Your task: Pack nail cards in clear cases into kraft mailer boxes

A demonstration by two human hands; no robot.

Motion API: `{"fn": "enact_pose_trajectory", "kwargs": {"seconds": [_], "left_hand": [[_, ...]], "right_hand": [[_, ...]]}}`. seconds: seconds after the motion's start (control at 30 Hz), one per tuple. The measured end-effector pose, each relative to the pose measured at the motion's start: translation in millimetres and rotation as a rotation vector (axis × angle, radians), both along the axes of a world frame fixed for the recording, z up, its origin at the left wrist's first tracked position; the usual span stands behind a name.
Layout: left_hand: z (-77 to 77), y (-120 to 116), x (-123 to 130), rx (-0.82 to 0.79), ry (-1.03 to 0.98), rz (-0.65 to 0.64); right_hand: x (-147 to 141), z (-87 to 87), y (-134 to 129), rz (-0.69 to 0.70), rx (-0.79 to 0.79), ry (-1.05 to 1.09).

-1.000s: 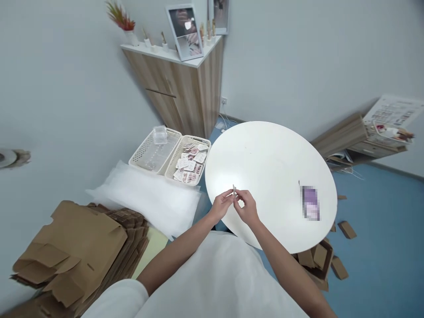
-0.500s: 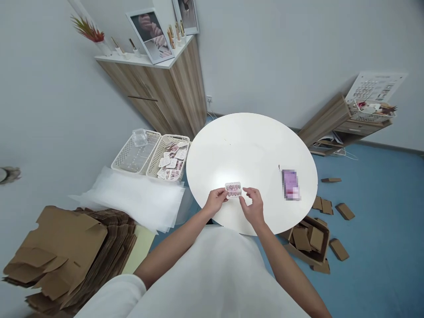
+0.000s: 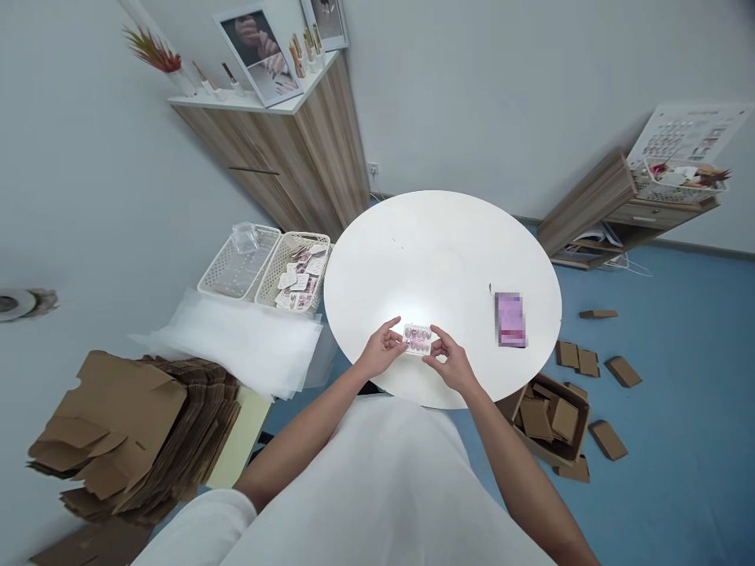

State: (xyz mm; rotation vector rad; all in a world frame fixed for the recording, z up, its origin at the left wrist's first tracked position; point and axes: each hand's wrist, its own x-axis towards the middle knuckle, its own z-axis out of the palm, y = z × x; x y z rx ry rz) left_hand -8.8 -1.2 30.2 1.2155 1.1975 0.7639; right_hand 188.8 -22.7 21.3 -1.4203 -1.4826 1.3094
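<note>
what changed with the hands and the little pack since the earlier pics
The small pack has turned from edge-on to face-up. The right hand, just off it in the previous picture, now seems to hold its right edge with finger and thumb; the left hand has spread its fingers at the left edge, its hold unclear. The purple item stays on the table.

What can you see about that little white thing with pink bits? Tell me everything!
The little pack is flat, white and roughly rectangular, with two rows of pinkish ovals; it may be plastic or card. Its patterned side faces the camera, over the near part of the round table. The left hand touches its left edge; the right hand seems to hold its right. I can't tell whether it touches the table.
</note>
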Motion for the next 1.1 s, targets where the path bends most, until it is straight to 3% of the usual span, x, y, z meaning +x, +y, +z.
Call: {"fn": "enact_pose_trajectory", "kwargs": {"seconds": [0.17,0.5,0.9,1.1], "left_hand": [[-4.0,-3.8,-1.9,0.111,0.109,-0.117],[-18.5,-12.0,-7.0,0.172,0.288,-0.115],[-45.2,-32.0,-48.6,0.108,0.536,0.179],[-55.3,-35.7,-76.4,0.098,0.591,0.249]], "right_hand": [[5.1,-7.1,-1.2,0.012,-0.014,0.024],[-2.4,-22.5,-4.4,0.094,-0.027,-0.026],[-70.7,-44.7,15.7,0.236,-0.076,-0.177],[-108.4,-57.1,26.9,0.273,-0.039,-0.234]]}}
